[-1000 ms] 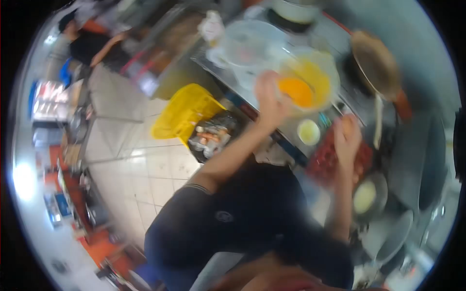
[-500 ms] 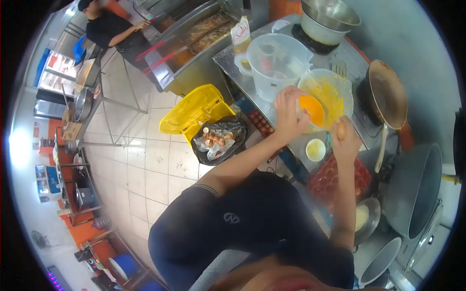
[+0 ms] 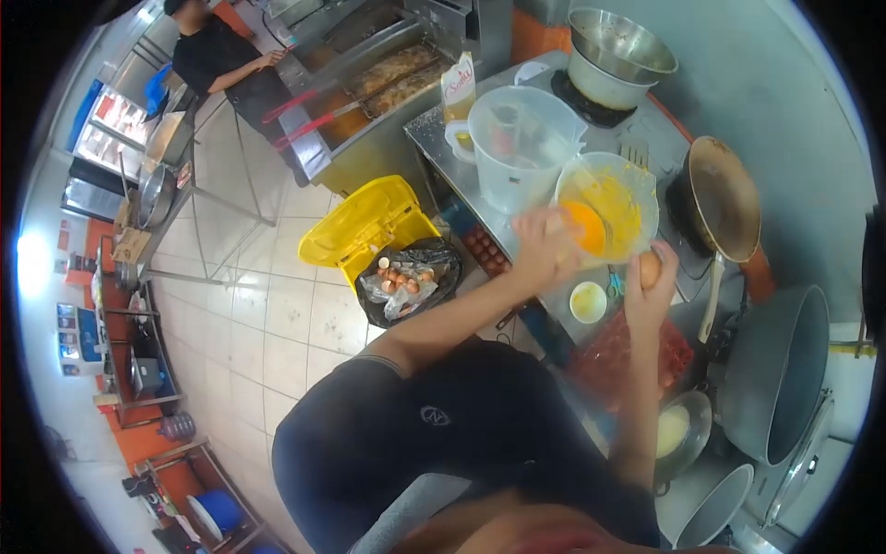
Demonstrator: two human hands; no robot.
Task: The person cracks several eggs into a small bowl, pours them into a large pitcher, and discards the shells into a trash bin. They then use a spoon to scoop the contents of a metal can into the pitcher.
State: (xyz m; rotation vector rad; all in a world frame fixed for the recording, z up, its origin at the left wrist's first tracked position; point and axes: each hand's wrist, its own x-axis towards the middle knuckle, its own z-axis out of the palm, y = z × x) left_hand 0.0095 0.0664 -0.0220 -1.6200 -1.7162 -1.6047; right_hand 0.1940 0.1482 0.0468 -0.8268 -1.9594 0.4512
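Observation:
My right hand (image 3: 652,286) is closed around a brown egg (image 3: 650,270), just off the near right side of a translucent bowl (image 3: 565,175). Yellow smears coat the bowl's inside, and bright orange egg (image 3: 588,228) shows at its left. Smeared by motion, my left hand (image 3: 544,247) overlaps the bowl's left rim; its fingers are not distinct. Below the bowl stand a small white cup (image 3: 588,302) with pale yellow contents and a pair of scissors with teal handles (image 3: 616,283). A red egg tray (image 3: 637,355) lies under my right forearm.
A large plastic pitcher (image 3: 517,152) stands behind the bowl. To the right are a frying pan (image 3: 726,198) and a big grey pot (image 3: 775,369). A yellow bin (image 3: 360,222) on the floor holds eggshells. Another person (image 3: 217,65) stands near the fryer (image 3: 360,102).
My left hand has shifted slightly left and down, away from the orange egg, and is now blurred. My right hand still holds the egg, a little lower. The whole view has tilted slightly.

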